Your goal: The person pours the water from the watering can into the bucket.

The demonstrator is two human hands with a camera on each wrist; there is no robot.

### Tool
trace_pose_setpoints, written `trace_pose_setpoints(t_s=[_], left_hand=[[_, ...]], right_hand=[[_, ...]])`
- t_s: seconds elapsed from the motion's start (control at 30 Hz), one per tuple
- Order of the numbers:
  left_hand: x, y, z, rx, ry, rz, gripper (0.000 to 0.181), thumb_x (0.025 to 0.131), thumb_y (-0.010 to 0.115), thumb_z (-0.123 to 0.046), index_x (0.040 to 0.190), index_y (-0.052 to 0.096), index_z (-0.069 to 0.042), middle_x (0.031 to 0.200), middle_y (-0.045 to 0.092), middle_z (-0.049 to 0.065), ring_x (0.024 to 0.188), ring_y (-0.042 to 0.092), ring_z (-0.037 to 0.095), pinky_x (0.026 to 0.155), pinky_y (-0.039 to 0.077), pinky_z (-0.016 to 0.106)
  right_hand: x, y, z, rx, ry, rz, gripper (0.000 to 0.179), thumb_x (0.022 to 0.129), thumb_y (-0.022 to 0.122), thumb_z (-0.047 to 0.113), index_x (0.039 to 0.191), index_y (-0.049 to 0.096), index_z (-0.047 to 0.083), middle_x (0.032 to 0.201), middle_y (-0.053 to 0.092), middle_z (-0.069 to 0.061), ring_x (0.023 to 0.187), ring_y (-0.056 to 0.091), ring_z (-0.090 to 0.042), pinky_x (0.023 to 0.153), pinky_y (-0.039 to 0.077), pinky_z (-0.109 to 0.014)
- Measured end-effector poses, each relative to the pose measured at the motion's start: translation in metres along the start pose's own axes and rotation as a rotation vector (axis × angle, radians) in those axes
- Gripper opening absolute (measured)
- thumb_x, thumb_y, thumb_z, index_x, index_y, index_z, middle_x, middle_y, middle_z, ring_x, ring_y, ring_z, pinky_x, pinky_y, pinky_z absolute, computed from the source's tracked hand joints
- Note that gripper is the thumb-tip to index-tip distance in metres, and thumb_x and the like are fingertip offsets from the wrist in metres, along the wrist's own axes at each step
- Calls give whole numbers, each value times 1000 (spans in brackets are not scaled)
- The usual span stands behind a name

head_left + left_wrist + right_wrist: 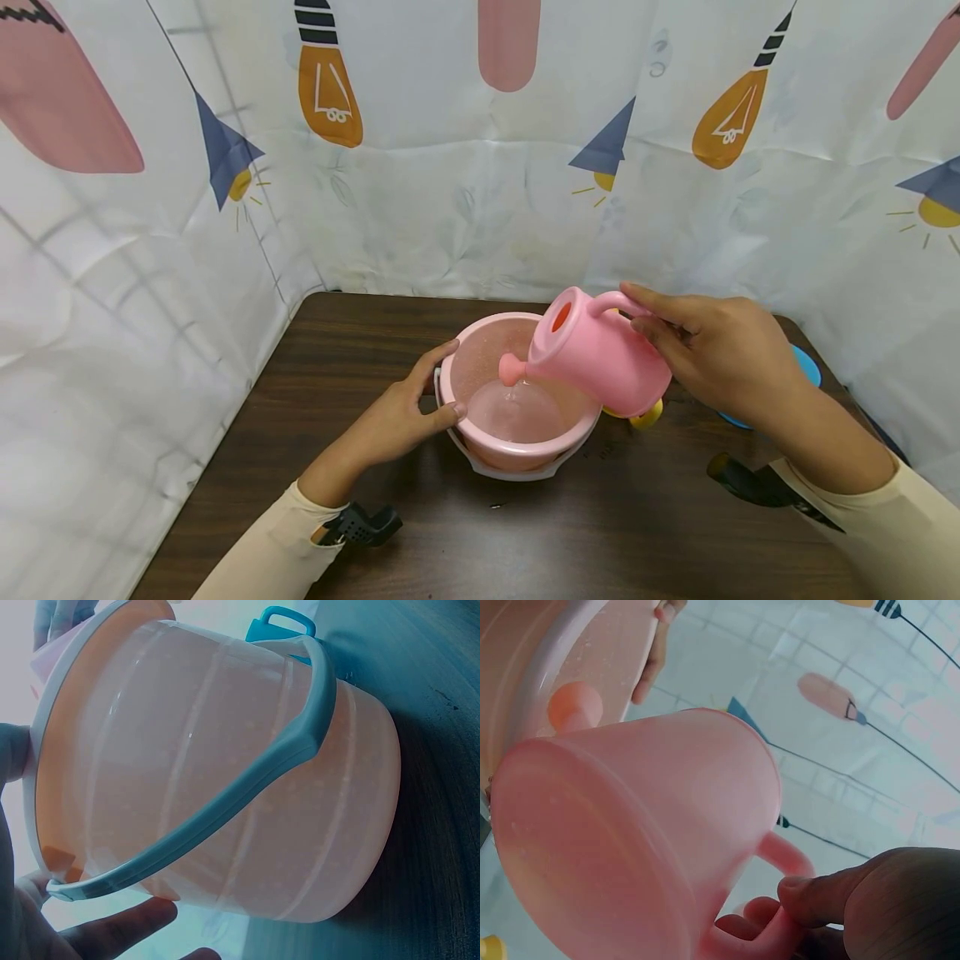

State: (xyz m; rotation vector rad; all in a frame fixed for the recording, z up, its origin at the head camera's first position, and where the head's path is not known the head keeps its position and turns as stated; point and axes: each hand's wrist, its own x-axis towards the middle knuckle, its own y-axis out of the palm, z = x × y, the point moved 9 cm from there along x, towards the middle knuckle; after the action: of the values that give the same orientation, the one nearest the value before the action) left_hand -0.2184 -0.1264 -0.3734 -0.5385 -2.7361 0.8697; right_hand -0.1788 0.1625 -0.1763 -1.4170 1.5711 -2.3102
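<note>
My right hand point(731, 354) grips the handle of a pink toy watering can point(607, 362), tilted with its round spout head over a pink bucket point(517, 448). In the right wrist view the thumb and curled fingers of that hand point(832, 900) wrap the handle of the watering can point(660, 795). Water shows in the bottom of the bucket, rippling below the spout. My left hand point(405, 417) holds the bucket's left side, thumb on the rim and fingers spread round it. The left wrist view shows the bucket's hanging handle point(225, 806) against its wall.
A yellow object point(647, 415) is mostly hidden behind the watering can. Beyond my right wrist lies a blue object point(806, 365), partly covered by the arm. Both stand on a dark wooden table point(360, 342), with a printed curtain point(450, 208) behind and to the sides.
</note>
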Motion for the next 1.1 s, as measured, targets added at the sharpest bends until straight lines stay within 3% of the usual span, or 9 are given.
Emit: trace_pose_setpoints(t_s=[0.27,0.5,0.67,0.77,0.9,1.1], left_hand=[[0,-1,-1,21,-2,-6,82,94,68,-49,161,21,-42,137,62,10,124,59,26,100,43,59],[-1,-1,0,20,-5,-4,82,94,68,-49,161,21,-42,136,62,9,123,59,26,99,44,59],[0,-1,0,19,-9,-5,82,94,68,-49,161,21,-42,133,64,9,121,61,26,98,44,59],[0,-1,-1,25,-10,-7,82,94,68,-49,161,21,-43,133,64,9,121,61,26,98,45,59],[0,-1,0,27,-8,-8,82,94,68,-49,161,21,-43,136,62,11,122,60,27,98,45,59],[-1,-1,0,23,-1,-11,81,94,68,-49,160,22,-43,136,62,10,121,60,27,97,45,60]], right_hand=[[4,3,3,-2,-10,17,47,79,84,1,124,75,12,82,76,2,51,42,-8,49,38,-32],[7,4,4,-2,10,32,45,81,83,3,125,76,14,82,76,2,52,48,-11,49,41,-36],[10,5,6,-9,12,33,44,81,83,4,123,77,15,68,70,6,51,46,-10,48,39,-35],[11,6,7,-13,10,38,43,81,83,6,122,77,16,55,57,11,49,42,-10,48,38,-35],[14,9,9,-16,12,64,42,83,83,8,123,77,17,57,59,10,48,40,-10,48,38,-35],[18,13,12,-16,10,106,42,84,81,6,125,76,18,84,77,1,51,45,-11,50,38,-35]])
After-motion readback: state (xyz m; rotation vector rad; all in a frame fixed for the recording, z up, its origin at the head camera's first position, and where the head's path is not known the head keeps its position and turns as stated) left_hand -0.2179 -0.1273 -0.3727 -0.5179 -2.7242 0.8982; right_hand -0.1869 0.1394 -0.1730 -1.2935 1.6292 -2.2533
